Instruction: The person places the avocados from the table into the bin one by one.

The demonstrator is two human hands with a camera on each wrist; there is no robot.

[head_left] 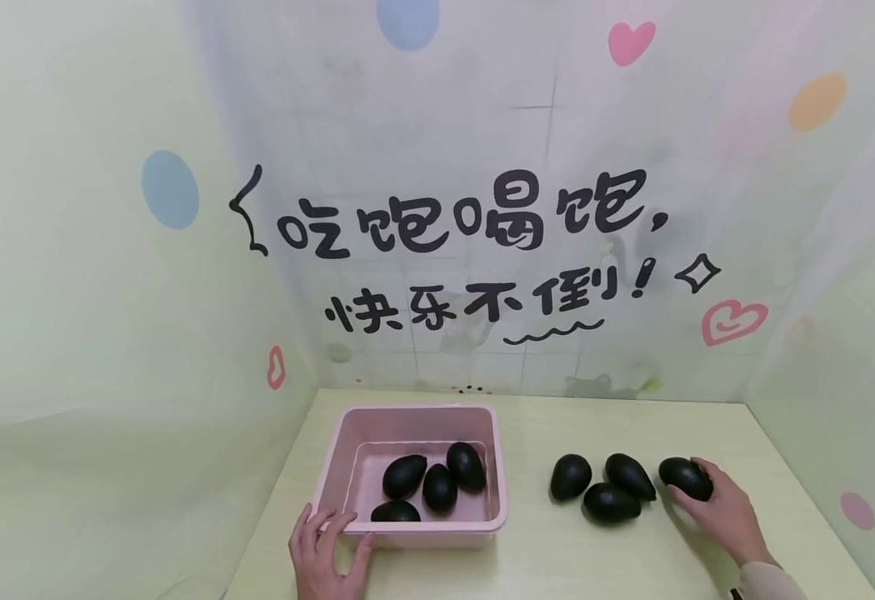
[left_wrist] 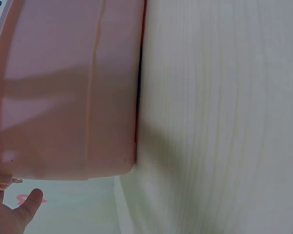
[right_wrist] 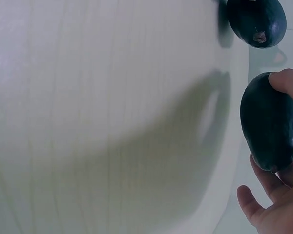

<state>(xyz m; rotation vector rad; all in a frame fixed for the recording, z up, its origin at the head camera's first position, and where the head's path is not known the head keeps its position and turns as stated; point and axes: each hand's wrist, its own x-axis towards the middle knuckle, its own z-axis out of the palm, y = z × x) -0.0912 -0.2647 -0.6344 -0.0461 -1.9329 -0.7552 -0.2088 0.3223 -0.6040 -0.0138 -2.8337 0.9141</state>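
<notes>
My right hand (head_left: 726, 508) grips a dark avocado (head_left: 685, 478) at the right of the table, with the thumb on one side and fingers on the other. In the right wrist view that avocado (right_wrist: 268, 122) appears raised off the table, its shadow falling apart from it. My left hand (head_left: 327, 554) rests at the front left corner of a pink plastic bin (head_left: 415, 527), fingertips over the rim. The left wrist view shows the bin's outer wall (left_wrist: 49, 97) and one extended finger (left_wrist: 31, 204); the other fingers are mostly hidden. Several avocados (head_left: 440, 489) lie inside the bin.
Between the bin and my right hand, three more avocados lie close together: one at left (head_left: 571, 477), one in front (head_left: 612, 503) and one behind (head_left: 630, 477). The pale wooden table (head_left: 557, 567) meets a printed curtain (head_left: 437, 350) at the back and sides.
</notes>
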